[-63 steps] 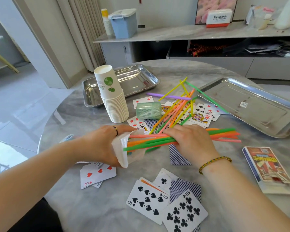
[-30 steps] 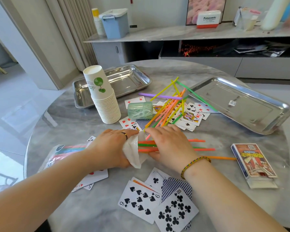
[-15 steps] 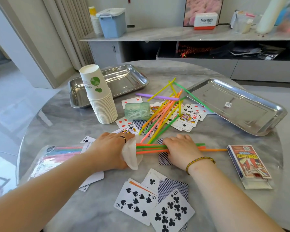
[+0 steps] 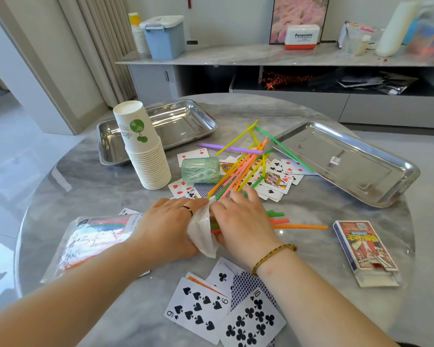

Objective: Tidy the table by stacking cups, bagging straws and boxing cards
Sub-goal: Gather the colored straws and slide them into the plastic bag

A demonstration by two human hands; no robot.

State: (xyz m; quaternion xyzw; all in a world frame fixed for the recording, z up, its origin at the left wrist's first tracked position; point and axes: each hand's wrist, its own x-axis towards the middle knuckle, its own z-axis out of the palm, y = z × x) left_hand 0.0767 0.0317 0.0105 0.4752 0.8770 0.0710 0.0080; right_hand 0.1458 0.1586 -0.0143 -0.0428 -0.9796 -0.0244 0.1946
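My left hand [image 4: 166, 229] grips the open mouth of a clear plastic straw bag [image 4: 93, 241] that lies to the left on the table. My right hand [image 4: 241, 221] is closed over a bundle of coloured straws [image 4: 298, 226] whose left ends sit inside the bag mouth. Orange and green ends stick out to the right. A loose pile of straws [image 4: 246, 166] lies behind, over playing cards. A stack of paper cups [image 4: 145, 151] stands upside down at the back left. The card box [image 4: 363, 249] lies at the right. Cards [image 4: 223, 309] are spread near me.
Two steel trays sit at the back: one [image 4: 181, 121] behind the cups, one [image 4: 348, 161] at the right. A green translucent container [image 4: 201, 170] lies on its side beside the cups. Behind the round marble table [image 4: 85, 184] runs a low shelf.
The straw bundle has slid further left into the bag, so less sticks out on the right. My right hand has moved left, close to the bag mouth.
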